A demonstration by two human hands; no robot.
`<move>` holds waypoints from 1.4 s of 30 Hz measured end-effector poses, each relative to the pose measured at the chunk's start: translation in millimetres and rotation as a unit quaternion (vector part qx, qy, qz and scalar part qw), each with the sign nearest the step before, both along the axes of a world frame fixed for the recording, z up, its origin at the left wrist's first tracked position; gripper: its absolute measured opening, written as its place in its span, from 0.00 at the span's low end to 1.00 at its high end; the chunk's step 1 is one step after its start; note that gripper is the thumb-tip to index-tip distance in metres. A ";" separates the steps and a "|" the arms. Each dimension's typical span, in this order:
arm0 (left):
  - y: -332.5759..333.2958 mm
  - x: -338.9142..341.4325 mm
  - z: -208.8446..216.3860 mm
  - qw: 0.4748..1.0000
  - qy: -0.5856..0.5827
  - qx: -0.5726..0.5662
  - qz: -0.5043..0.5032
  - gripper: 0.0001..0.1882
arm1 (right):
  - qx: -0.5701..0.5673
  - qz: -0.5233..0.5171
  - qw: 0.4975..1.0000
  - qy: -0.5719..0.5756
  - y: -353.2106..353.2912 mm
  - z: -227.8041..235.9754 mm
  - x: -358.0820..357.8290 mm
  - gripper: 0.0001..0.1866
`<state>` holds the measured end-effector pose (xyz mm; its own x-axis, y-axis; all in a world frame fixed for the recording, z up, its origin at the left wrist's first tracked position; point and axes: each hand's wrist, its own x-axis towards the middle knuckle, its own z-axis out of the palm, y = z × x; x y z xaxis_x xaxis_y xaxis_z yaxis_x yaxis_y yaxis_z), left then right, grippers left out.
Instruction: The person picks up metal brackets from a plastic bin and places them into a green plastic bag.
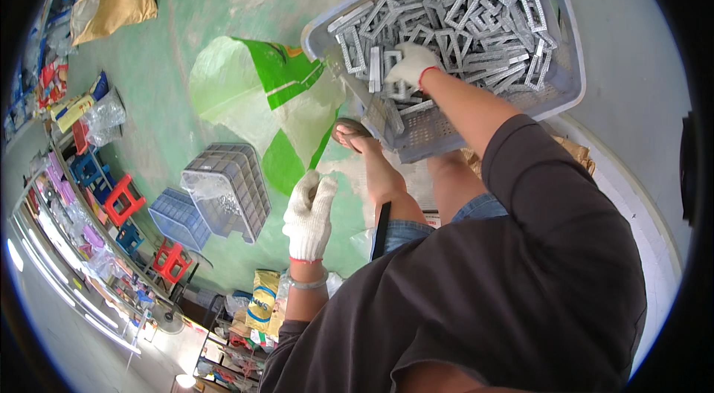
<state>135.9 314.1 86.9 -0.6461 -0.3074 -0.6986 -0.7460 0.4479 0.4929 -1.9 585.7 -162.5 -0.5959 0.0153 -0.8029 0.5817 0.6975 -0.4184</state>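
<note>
- Nearest the camera is the person's dark grey shirt (520, 281), filling the lower right, with two bare knees below denim shorts.
- Two hands, each in one white knit glove.
- The left hand (310, 214) hangs free over the green floor (171, 58), fingers loosely curled, holding nothing; one clear bangle sits at its wrist.
- The right hand (410, 64) reaches into the tilted grey basket (565, 73) and rests on the heap of metal frames (461, 25); its fingers are closed on the frames beneath it.
- The frames are too many to count; a few spill at the basket's lower corner.
- One green-and-white sack (260, 88) lies just beside the basket.
- Two more crates (223, 185) stand on the floor to the left.
- Two tan sacks (119, 6) lie far off.
</note>
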 end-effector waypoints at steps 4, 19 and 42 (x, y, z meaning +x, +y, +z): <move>15.0 1.8 -1.0 0.997 -0.007 0.073 0.015 0.24 | -0.150 -0.163 0.975 0.014 27.9 58.4 11.6 0.39; 92.8 -101.3 61.1 0.863 0.101 0.494 0.024 0.21 | -0.628 -0.206 0.747 -0.066 42.3 313.1 38.2 0.37; 128.8 -72.5 183.4 0.820 0.236 0.514 0.088 0.47 | -0.592 -0.126 0.741 0.289 96.9 401.8 39.5 0.31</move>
<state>63.4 442.9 270.3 -0.9279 0.1687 -0.3325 -0.3720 -0.4794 0.7948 37.6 682.6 239.3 -0.9440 -0.3265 0.0471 0.1149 -0.4593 -0.8808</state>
